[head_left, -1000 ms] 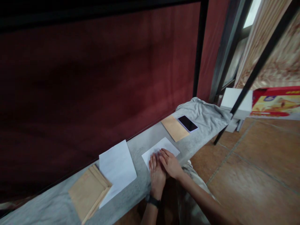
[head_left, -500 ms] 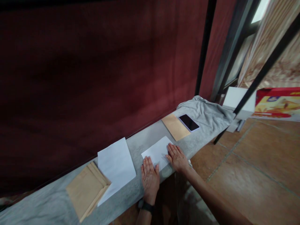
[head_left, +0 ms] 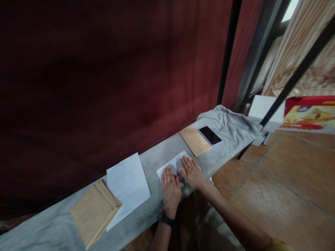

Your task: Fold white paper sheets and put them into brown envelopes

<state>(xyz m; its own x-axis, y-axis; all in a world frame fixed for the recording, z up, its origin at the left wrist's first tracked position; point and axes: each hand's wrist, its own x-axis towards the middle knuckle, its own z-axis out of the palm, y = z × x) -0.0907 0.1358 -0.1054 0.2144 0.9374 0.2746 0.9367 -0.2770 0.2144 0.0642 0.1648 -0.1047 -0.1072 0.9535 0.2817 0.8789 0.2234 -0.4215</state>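
A small white sheet of paper (head_left: pixel 170 165), apparently folded, lies flat on the grey cloth in front of me. My left hand (head_left: pixel 170 188) rests flat on its left part, fingers stretched out. On its right part lies my right hand (head_left: pixel 191 173), also flat, with the fingers extended. Both palms hide the near portion of the paper. Beyond the right hand is a single tan envelope (head_left: pixel 195 141), and a dark-screened phone (head_left: pixel 210 135) lies along its right side. To the left, a larger white paper (head_left: pixel 128 188) sits partly under a stack of tan envelopes (head_left: pixel 94 212).
The long narrow surface is covered by a grey cloth (head_left: pixel 153 158), bunched at its right end. A dark red panel (head_left: pixel 117 87) rises behind it. Black posts (head_left: pixel 227 55) stand at the right. A white box (head_left: pixel 265 109) and a red-yellow carton (head_left: pixel 311 115) are on the tiled floor.
My hands were together at the paper's middle, then spread apart toward its left and right ends. Now they have come back inward and farther onto the sheet.
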